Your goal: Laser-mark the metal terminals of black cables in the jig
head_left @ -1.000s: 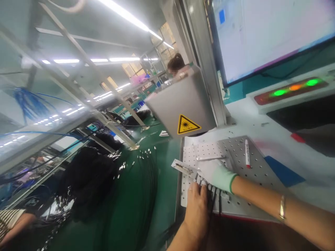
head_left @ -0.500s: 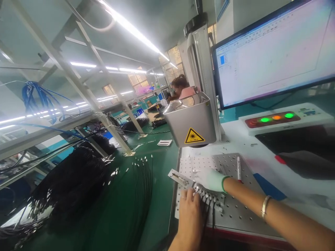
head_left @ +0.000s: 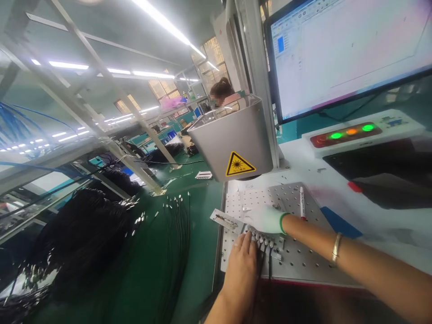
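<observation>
My left hand (head_left: pixel 241 258), bare and with a ring on one finger, is closed at the left end of a row of metal cable connectors (head_left: pixel 265 239). Black cables (head_left: pixel 269 263) run from the connectors toward me, and the hand seems to hold one of them, partly hidden under its fingers. My right hand (head_left: pixel 265 219) wears a white glove with a green cuff and lies just behind the row, close to the left fingertips. Its fingers blur into the pale plate. The connectors sit in a metal fixture (head_left: pixel 276 255) on a perforated plate (head_left: pixel 303 252). A slotted metal strip (head_left: pixel 224 220) sticks out at left.
Above the plate hangs a grey laser head (head_left: pixel 236 139) with a yellow warning sign. A marker (head_left: pixel 302 202) lies on the plate. A monitor (head_left: pixel 351 54) and lit button panel (head_left: pixel 347 134) stand right. Cable bundles (head_left: pixel 91 234) cover the green table (head_left: pixel 199 216). Another person (head_left: pixel 221 90) is behind.
The view has shifted and tilted. Both hands stay at the connector row, with only slight finger movement visible. The connectors show more clearly now than one second ago.
</observation>
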### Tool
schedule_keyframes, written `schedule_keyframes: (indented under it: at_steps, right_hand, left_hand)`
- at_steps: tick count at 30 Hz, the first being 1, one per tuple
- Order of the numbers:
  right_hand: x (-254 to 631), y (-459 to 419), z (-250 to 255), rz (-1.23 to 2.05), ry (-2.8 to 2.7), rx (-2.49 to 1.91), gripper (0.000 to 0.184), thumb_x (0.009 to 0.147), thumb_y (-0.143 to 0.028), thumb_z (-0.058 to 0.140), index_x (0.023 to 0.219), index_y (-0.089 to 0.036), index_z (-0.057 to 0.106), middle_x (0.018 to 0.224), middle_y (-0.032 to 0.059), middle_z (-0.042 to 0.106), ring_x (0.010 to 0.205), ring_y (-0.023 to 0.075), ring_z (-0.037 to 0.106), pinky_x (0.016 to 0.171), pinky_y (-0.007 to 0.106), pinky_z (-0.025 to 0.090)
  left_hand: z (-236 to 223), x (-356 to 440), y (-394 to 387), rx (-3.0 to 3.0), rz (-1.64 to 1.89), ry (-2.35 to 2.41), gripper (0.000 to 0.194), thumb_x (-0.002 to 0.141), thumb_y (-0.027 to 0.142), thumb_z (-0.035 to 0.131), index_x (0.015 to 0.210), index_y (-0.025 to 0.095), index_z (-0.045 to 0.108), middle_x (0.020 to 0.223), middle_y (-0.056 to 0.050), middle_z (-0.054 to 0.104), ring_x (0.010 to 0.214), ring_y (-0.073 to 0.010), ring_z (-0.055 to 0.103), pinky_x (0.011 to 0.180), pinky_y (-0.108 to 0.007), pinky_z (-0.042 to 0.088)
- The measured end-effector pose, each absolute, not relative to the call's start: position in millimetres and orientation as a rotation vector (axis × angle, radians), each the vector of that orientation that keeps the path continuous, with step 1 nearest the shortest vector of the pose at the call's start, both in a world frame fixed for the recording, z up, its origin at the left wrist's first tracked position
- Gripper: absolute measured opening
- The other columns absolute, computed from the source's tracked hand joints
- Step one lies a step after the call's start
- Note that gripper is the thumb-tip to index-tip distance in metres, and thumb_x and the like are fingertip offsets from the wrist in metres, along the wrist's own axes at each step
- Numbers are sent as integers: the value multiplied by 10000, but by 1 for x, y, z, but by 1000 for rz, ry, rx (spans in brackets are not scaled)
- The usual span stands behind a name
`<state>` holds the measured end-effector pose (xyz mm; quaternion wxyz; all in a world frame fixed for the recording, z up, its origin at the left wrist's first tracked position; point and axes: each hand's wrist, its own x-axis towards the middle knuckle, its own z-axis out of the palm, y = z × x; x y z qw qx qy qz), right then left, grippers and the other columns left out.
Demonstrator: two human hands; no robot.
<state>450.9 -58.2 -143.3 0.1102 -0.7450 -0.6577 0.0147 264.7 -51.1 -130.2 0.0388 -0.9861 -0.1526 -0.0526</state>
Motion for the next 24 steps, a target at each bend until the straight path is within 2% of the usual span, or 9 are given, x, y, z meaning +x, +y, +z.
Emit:
schedule_keyframes:
  at_steps: [5, 7, 11, 14, 17, 20, 24]
  right_hand:
    - [450, -65, -130, 102, -1941, -2244, 357, 906, -403, 552, 1178, -172, 553, 1172, 74, 568, 985, 196, 578, 836, 404, 515]
    - [445, -70, -125, 110, -1932, -2276, 358, 907, -413, 550, 1167, -167, 556, 1141, 72, 581, 956, 181, 586, 823, 395, 517]
    - [428, -79, -122, 109, -1890, -2340, 288, 933, -382, 478, 1073, -167, 609, 1012, 80, 651, 898, 203, 624, 766, 374, 510]
    - [418, -81, -119, 101, -1827, -2392, 315, 937, -351, 413, 1033, -150, 636, 946, 130, 681, 874, 253, 655, 723, 368, 496]
    - [414, -80, -115, 107, -1798, -2416, 337, 924, -357, 417, 1025, -131, 645, 930, 154, 686, 873, 269, 664, 709, 355, 491]
    - [414, -79, -111, 126, -1783, -2432, 345, 918, -361, 421, 1008, -123, 655, 910, 158, 689, 860, 273, 668, 688, 347, 489]
    - [416, -78, -110, 138, -1782, -2437, 346, 915, -368, 427, 976, -131, 670, 893, 148, 693, 831, 262, 672, 675, 341, 492]
  left_hand:
    - [-124, 264, -50, -3118, -141, -515, 494, 744, 21, 426, 1222, 48, 549, 1374, -159, 495, 1277, -284, 444, 1084, -411, 391]
    - [-121, 264, -49, -3174, -199, -536, 470, 754, 33, 424, 1204, 67, 555, 1351, -159, 515, 1255, -283, 459, 1065, -437, 401]
    - [-108, 266, -48, -3316, -404, -602, 384, 833, 27, 318, 1054, 145, 609, 1165, -91, 628, 1087, -204, 546, 973, -369, 446]
    - [-99, 265, -49, -3193, -447, -949, 313, 865, 64, 325, 966, 148, 608, 1017, -89, 645, 973, -208, 559, 885, -349, 445]
    - [-92, 266, -50, -3026, -176, -1346, 221, 860, 105, 389, 897, 154, 601, 917, -87, 652, 896, -216, 583, 788, -319, 431]
    - [-86, 271, -52, -2990, 120, -1452, 188, 816, 103, 446, 909, 164, 597, 911, -82, 672, 880, -209, 615, 721, -283, 405]
    - [-82, 279, -52, -2962, 168, -1473, 215, 786, 103, 464, 953, 154, 589, 937, -103, 674, 897, -243, 624, 710, -302, 402]
